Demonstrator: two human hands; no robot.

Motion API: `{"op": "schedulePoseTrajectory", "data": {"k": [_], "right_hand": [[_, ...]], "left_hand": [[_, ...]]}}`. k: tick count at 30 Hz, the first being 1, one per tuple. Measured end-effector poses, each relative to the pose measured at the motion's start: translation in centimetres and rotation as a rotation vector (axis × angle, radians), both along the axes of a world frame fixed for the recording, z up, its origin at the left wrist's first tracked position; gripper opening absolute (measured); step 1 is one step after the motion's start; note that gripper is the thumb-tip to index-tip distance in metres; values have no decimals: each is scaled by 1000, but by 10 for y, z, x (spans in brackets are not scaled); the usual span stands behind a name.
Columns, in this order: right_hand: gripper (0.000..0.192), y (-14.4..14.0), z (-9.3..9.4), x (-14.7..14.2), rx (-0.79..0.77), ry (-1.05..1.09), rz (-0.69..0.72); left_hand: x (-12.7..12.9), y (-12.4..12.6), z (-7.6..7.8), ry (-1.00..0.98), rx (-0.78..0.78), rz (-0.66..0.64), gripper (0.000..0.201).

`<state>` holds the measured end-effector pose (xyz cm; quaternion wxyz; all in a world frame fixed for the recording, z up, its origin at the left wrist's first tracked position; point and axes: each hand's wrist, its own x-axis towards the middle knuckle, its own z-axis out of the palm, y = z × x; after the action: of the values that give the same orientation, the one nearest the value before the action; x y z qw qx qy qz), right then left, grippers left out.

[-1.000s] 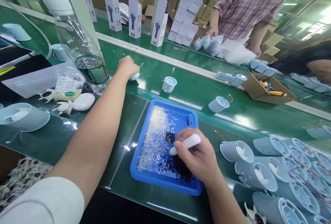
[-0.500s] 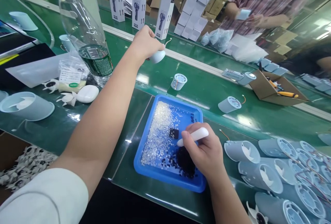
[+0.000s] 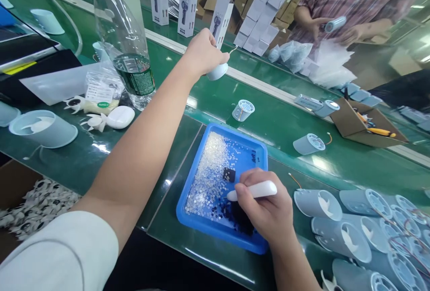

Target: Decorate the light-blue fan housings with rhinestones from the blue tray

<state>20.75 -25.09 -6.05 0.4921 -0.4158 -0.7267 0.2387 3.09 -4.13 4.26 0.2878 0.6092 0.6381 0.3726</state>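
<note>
Stretched out over the far green surface, my left hand (image 3: 205, 53) is closed on a pale blue fan housing (image 3: 218, 72), with a thin wire sticking out past the fingers. My right hand (image 3: 267, 203) grips a white pen-like tool (image 3: 257, 190) above a blue tray (image 3: 183, 206). The tool points down and left into the tray; whether its tip touches the pieces I cannot tell. Clear-white small rings (image 3: 208, 170) fill the tray's left side. Small black rings (image 3: 238, 217) lie at its lower right, partly hidden by my right hand. A black square (image 3: 229, 174) sits mid-tray.
Several pale blue housings (image 3: 317, 204) with wires crowd the right. Single housings (image 3: 243, 110) stand beyond the tray. A bottle (image 3: 129, 53) and a white case (image 3: 120, 117) are at left. Boxes (image 3: 187, 6) line the back, where another person's hands (image 3: 349, 33) hold a housing. An open carton (image 3: 366, 123) holds tools.
The view has shifted slightly, moving most things rightward. My right hand's tool has tilted flatter and its tip sits lower, by the black rings. My left hand still holds the housing.
</note>
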Motion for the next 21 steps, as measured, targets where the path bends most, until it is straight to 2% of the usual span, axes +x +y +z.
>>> {"op": "schedulePoseTrajectory", "data": {"k": [5, 9, 17, 21], "right_hand": [[17, -2, -4, -1, -66, -30, 58], [18, 0, -3, 0, -61, -62, 27], [16, 8, -2, 7, -2, -177, -315], [16, 9, -2, 8, 36, -209, -363]], "left_hand": [[2, -2, 2, -20, 11, -8, 43], [2, -3, 2, -60, 24, -27, 34], [1, -4, 3, -79, 17, -21, 42], [1, -3, 3, -84, 14, -25, 43]]}}
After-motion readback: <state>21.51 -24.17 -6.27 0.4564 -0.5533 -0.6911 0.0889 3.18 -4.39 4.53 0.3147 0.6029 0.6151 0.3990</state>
